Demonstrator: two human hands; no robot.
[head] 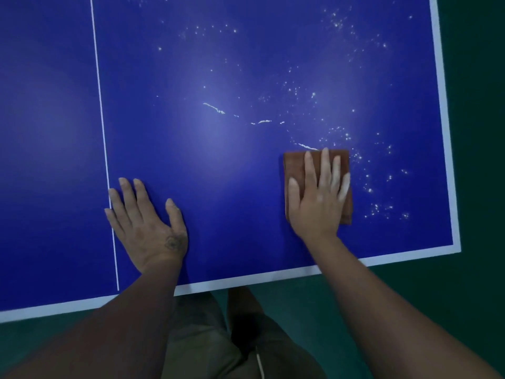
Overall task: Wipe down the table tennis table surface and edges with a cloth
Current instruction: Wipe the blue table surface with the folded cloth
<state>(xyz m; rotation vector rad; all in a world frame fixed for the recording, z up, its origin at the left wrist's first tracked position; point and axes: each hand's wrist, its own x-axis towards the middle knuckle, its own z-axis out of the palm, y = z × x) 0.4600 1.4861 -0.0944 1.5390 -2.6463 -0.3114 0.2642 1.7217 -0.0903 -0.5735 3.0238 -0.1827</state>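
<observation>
A blue table tennis table with white border lines fills the view. A folded brown cloth lies flat on its right half. My right hand presses flat on the cloth, fingers spread and pointing away from me. My left hand rests flat on the bare blue surface beside the thin white centre line, fingers apart, holding nothing. White specks and thin streaks of dirt dot the surface beyond and to the right of the cloth.
The table's near white edge runs across the lower frame and the right white edge runs up the right side. Dark green floor lies beyond both. My legs stand against the near edge.
</observation>
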